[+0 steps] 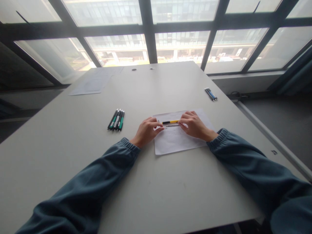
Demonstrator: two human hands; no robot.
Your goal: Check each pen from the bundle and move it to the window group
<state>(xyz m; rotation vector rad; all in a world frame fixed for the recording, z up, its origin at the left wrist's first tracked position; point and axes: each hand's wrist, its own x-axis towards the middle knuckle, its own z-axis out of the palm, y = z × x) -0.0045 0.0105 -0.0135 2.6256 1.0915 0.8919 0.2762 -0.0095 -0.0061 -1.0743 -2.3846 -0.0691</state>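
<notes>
Yellow pen (170, 122) lying level between both hands, over the top half of a white paper sheet (179, 138) at mid counter (73, 156). Left hand (147, 131) pinching the dark tip end at 9 o'clock of the pen, fingers curled around it; right hand (194, 125) gripping the other end at 3 o'clock, fingertips closed on the barrel. Thin dark piece (172, 125) just below the pen, at its 6 o'clock, maybe a refill or a drawn line, too small to tell. Pen likely light, stiff plastic, smooth and a bit slippery, so best taken by fingertip pinch at both ends as here, or mid barrel; probably safe under firm squeeze, small inner parts likely easy to drop or lose. Paper thin, floppy, apt to slide under the wrists. Row of black, green and white pens (116, 120) at 9 o'clock of the hands, well apart from them. Smaller bunch of dark and blue pens (211, 94) at 1 o'clock, near the counter's right edge. More paper sheets (94, 82) far off at 11 o'clock. Windows (180, 45) beyond the far edge at 12 o'clock.
</notes>
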